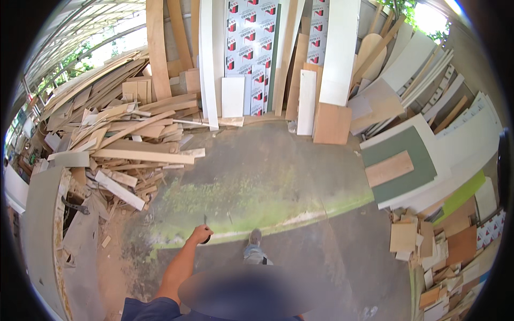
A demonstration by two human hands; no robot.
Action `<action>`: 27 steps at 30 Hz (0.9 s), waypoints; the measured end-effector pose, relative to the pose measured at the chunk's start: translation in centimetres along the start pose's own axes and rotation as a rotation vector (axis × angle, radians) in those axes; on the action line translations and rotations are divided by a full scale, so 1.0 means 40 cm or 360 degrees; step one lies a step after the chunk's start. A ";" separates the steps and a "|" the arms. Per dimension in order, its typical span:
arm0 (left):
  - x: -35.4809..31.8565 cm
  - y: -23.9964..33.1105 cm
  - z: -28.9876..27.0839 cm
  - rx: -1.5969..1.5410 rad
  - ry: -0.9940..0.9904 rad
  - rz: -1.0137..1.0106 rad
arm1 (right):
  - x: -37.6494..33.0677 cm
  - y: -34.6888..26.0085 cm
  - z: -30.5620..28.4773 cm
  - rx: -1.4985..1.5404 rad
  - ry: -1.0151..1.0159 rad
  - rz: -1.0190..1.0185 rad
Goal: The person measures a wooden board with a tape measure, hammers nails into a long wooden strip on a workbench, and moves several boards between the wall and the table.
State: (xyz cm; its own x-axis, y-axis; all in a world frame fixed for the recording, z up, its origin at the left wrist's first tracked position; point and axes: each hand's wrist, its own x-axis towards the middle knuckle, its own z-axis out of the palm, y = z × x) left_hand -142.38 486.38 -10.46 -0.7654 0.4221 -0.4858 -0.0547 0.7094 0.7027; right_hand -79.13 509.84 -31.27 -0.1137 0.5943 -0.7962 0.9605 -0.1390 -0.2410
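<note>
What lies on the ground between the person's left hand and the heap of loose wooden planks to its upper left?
In the head view, only bare ground: mossy, stained concrete separates the left hand from the plank heap. The hand grips a small dark object, unidentifiable.

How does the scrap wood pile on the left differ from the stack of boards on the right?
The scrap wood pile is a loose tangle of long, narrow bare-wood strips lying flat and crossing at many angles. The stack of boards holds wide flat panels, overlapped and tilted in one direction. The pile is nearly all tan wood; the stack mixes white, grey-green and a bright green panel. Both rest at the edge of the concrete floor.
</note>
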 end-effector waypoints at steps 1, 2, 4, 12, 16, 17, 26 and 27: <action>0.042 -0.049 -0.045 0.0160 0.0053 -0.0026 | 0.017 -0.180 -0.007 -0.0045 -0.0173 -0.0060; 0.054 -0.123 -0.096 0.0207 0.0201 -0.0188 | 0.017 -0.359 -0.042 -0.0122 -0.0345 -0.0116; 0.198 -0.026 -0.012 0.0066 0.0179 -0.0218 | 0.293 -0.464 -0.281 -0.0943 -0.0379 -0.0615; 0.281 -0.219 -0.051 0.0401 0.0093 -0.0782 | 0.377 -1.775 -0.643 0.0239 0.0445 -0.1333; 0.430 -0.166 -0.056 0.0262 0.0448 -0.0860 | 0.365 -2.186 -0.643 0.0583 0.0149 -0.1267; 0.509 -0.117 -0.064 0.0247 0.0422 -0.0866 | 0.372 -2.257 -0.638 0.0535 0.0018 -0.1312; 1.378 0.578 -0.347 -0.1085 0.0360 -0.0373 | 0.288 -2.911 -0.489 -0.0307 -0.0659 -0.1763; 1.463 0.625 -0.401 -0.1122 0.0280 -0.0174 | 0.268 -2.996 -0.458 -0.0348 -0.0754 -0.1882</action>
State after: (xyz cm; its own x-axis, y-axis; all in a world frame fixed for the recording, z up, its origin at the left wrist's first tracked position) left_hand -198.83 519.77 -12.97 -0.8204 0.2307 -0.5232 -0.4907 0.1857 0.8513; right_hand -190.82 547.38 -0.75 -0.9534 -0.0763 -0.2920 0.2320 0.4338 -0.8706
